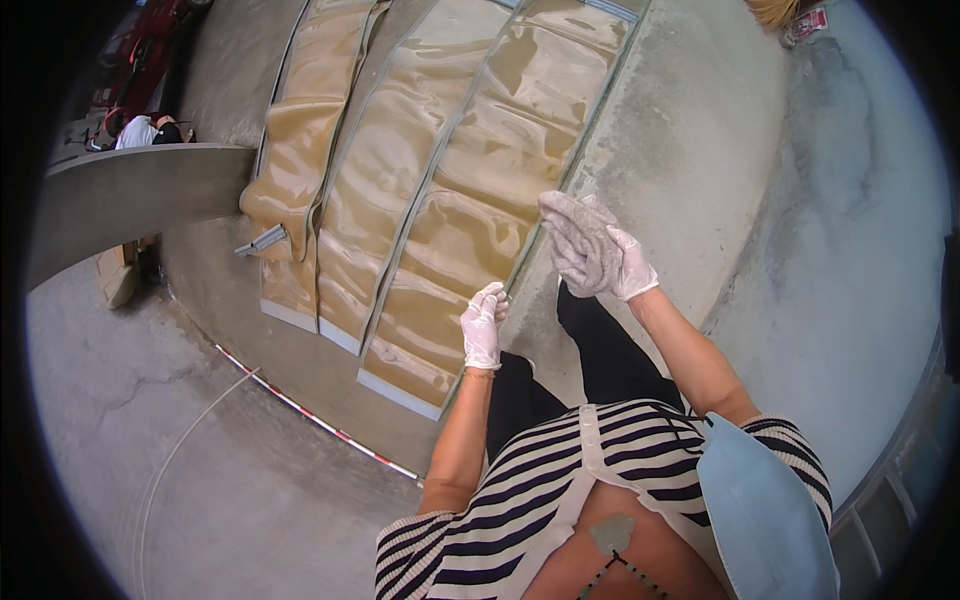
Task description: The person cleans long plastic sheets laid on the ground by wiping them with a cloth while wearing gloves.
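My right hand (pixel 634 264), in a thin white glove, grips a bunched grey cloth (pixel 581 244) above the concrete floor. My left hand (pixel 482 326), gloved the same way, has its fingers curled together, and no object shows in it. It hovers by the right edge of the nearest translucent yellowish plastic curtain strip (pixel 450 259). To the left of that strip lie a second plastic strip (pixel 379 176) and a third plastic strip (pixel 300 146), which is partly folded over itself. Pale flat end bars (pixel 397 394) run along their near ends. The strips look glossy and rippled.
A low curved concrete wall (pixel 150 180) stands at the left, with a person (pixel 146 133) beyond it. A red-and-white pole (pixel 315 420) and a thin hose (pixel 176 450) lie on the floor. Broom bristles (pixel 772 11) and a printed packet (pixel 806 26) are at the upper right.
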{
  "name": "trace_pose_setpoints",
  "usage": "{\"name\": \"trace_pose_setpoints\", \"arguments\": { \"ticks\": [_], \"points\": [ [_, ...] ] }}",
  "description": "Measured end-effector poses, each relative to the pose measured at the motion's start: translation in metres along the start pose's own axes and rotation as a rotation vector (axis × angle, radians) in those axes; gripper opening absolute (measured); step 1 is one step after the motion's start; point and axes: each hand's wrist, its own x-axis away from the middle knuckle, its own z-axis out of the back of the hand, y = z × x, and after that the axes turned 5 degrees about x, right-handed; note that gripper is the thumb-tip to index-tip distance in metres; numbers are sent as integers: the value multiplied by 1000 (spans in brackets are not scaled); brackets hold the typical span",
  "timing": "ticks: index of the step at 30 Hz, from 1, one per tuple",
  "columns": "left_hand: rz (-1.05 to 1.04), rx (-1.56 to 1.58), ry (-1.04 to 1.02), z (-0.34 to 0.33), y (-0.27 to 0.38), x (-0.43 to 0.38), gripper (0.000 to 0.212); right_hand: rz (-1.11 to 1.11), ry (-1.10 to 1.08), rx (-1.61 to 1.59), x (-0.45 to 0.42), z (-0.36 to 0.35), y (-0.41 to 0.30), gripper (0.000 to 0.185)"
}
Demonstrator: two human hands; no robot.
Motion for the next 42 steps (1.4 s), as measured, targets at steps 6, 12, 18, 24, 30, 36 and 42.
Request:
{"name": "trace_pose_setpoints", "arguments": {
  "ticks": [6,12,18,24,30,36,42],
  "points": [
    [100,418,-434,-180,127,-10,38,148,-33,-45,31,-83,-126,47],
    [-27,135,-558,-312,195,-30,26,324,164,-19,26,-107,-212,44],
    [-60,-213,-504,-401,238,-98,25,466,112,-56,-17,-121,-355,46],
    [-305,-262,-751,-530,305,-168,22,391,103,442,-67,-157,-481,46],
    [-417,-40,-576,-655,390,-185,15,788,323,717,-94,-181,-604,45],
    [-1435,-758,-850,-780,417,-160,29,641,194,354,-143,-166,-705,44],
    [-1025,-827,-727,-836,448,-188,23,639,70,907,-175,-191,-828,34]
  ]
}}
